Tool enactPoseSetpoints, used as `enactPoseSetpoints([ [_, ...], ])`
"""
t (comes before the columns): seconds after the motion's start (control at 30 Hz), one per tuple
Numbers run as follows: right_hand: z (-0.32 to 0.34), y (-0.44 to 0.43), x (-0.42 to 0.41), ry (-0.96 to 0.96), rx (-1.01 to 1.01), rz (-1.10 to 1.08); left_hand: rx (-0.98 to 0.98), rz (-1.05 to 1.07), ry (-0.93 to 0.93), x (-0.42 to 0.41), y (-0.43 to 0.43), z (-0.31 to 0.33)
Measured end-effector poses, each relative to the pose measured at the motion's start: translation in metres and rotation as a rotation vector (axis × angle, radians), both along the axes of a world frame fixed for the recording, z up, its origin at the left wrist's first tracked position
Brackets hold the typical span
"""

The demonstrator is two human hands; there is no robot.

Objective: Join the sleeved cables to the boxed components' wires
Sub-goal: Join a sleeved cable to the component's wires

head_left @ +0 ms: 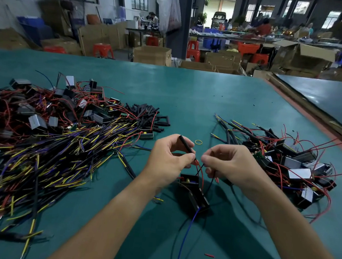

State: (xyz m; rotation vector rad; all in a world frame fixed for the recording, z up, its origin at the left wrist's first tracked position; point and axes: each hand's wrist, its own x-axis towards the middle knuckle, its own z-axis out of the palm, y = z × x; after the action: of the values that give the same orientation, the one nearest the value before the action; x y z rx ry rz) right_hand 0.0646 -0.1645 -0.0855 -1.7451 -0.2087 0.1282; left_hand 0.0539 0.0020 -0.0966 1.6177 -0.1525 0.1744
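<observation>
over green mat (189,93), left hand (169,160) pinches sleeve (186,146), right hand (231,163) wire (200,169).

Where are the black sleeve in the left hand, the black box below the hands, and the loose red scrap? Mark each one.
black sleeve (186,145): head view, middle of the tube's exposed length.
black box (196,195): head view, middle of its body.
red scrap (209,255): head view, its middle.
</observation>
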Motion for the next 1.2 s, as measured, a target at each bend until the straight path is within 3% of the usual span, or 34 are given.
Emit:
enactPoseSetpoints([
  [0.07,0.001,-0.001,0.0,0.044,0.063,0.028,-0.001,0.01,0.002,0.0,0.001,0.0],
  [0.27,0.003,-0.008,0.0,-0.006,-0.004,0.085,-0.034,0.006,0.042,0.0,0.005,0.002],
  [0.43,-0.005,-0.011,0.005,-0.104,-0.252,0.09,-0.06,0.004,0.076,0.001,0.005,0.0],
  [0.9,-0.007,-0.012,0.007,-0.135,-0.218,0.233,-0.082,0.002,0.069,0.0,0.006,0.002],
  [1.03,-0.01,-0.006,0.005,-0.063,-0.121,0.191,-0.099,-0.018,0.087,0.0,0.006,0.003],
  [1.2,-0.014,-0.005,0.008,-0.161,-0.22,0.107,-0.114,-0.022,0.097,0.002,0.006,0.002],
])
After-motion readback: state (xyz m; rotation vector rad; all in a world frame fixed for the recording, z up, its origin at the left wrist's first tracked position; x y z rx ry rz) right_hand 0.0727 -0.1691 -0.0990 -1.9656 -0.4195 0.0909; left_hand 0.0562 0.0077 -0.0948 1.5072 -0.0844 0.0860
